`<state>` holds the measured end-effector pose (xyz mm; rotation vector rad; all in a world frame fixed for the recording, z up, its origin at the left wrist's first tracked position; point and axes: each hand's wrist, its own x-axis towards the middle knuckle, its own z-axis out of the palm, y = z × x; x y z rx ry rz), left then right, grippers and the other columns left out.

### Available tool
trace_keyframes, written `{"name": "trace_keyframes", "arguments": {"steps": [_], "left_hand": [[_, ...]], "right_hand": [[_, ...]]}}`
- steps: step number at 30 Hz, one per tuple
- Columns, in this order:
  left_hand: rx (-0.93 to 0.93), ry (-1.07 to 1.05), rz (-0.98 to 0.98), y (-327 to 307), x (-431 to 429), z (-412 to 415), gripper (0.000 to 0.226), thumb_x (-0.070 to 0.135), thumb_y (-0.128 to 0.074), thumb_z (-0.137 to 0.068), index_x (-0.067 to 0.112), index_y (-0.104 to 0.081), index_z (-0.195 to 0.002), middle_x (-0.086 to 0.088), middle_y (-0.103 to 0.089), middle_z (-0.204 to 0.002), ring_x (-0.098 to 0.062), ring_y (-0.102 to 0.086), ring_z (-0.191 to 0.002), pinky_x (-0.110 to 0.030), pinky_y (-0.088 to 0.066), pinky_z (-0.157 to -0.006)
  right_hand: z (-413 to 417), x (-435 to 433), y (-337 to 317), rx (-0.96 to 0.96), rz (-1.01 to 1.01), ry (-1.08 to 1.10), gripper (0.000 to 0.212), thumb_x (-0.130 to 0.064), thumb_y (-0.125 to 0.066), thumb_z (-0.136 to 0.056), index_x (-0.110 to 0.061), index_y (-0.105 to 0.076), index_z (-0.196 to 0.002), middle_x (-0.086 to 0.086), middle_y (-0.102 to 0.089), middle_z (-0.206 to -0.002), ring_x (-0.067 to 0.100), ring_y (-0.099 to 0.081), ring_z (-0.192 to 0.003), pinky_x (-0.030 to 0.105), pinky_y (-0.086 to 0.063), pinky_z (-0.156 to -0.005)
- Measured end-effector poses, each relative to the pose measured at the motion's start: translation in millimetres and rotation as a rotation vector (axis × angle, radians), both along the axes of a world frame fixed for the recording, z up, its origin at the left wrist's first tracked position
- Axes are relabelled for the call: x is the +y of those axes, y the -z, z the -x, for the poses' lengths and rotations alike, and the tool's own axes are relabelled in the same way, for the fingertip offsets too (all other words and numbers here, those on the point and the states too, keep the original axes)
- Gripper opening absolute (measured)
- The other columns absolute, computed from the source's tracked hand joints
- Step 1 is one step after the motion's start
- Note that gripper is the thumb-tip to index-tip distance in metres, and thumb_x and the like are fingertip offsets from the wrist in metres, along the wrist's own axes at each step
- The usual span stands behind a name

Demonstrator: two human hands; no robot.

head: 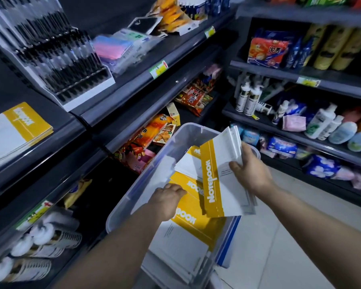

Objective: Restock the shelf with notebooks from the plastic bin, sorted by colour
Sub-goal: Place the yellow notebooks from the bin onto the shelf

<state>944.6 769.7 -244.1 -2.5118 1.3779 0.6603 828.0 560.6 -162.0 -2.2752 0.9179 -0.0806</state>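
bin (133, 197): floor, centre, before shelves | notebooks (188, 232): in bin | notebook stack (19, 132): on left shelf (56, 130) | bottles (321, 126): right shelves

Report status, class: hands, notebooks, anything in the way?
Right hand holds yellow notebooks over the bin. Left hand reaching into bin. Yellow stack on shelf. Nothing in the way.
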Motion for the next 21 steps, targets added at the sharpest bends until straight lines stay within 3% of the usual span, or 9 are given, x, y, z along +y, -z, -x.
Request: {"name": "trace_keyframes", "arguments": {"steps": [7,14,18,21], "left_hand": [[-0.03,0.104,-0.064,2.3,10.5,-3.5,0.049,0.01,-0.063,-0.08,0.018,-0.051,-0.127,-0.005,-0.049,-0.129,-0.025,-0.041,-0.125,-0.037,-0.041,-0.099],[-0.048,0.155,-0.052,0.8,14.2,2.5,0.072,0.017,-0.072,-0.079,0.024,-0.036,-0.141,-0.002,-0.043,-0.139,-0.023,-0.038,-0.13,-0.038,-0.042,-0.1],[-0.138,0.25,-0.128,-4.3,16.6,2.2,0.054,0.027,-0.072,-0.08,0.02,-0.052,-0.129,-0.007,-0.047,-0.128,-0.027,-0.039,-0.124,-0.041,-0.037,-0.095],[-0.115,0.278,-0.149,-7.9,16.2,6.4,0.042,0.026,-0.067,-0.085,0.017,-0.056,-0.124,-0.008,-0.055,-0.123,-0.029,-0.048,-0.118,-0.041,-0.042,-0.093]], "right_hand": [[-3.8,-4.2,8.9,0.043,-0.056,0.009,0.066,-0.034,-0.05,-0.095,-0.036,-0.012,-0.149,0.012,-0.059,-0.126,0.037,-0.062,-0.102,0.05,-0.053,-0.085],[-9.0,0.3,11.3,0.043,-0.007,-0.057,0.066,-0.032,-0.051,-0.095,-0.036,-0.012,-0.148,0.013,-0.062,-0.123,0.036,-0.062,-0.105,0.046,-0.052,-0.087],[-7.7,4.4,14.4,0.042,-0.043,-0.087,0.065,-0.034,-0.052,-0.093,-0.037,-0.016,-0.146,0.011,-0.061,-0.125,0.034,-0.061,-0.108,0.049,-0.051,-0.09],[-6.8,6.0,16.2,0.011,-0.07,-0.093,0.066,-0.034,-0.053,-0.093,-0.037,-0.017,-0.147,0.009,-0.059,-0.128,0.032,-0.059,-0.11,0.049,-0.05,-0.092]]}}
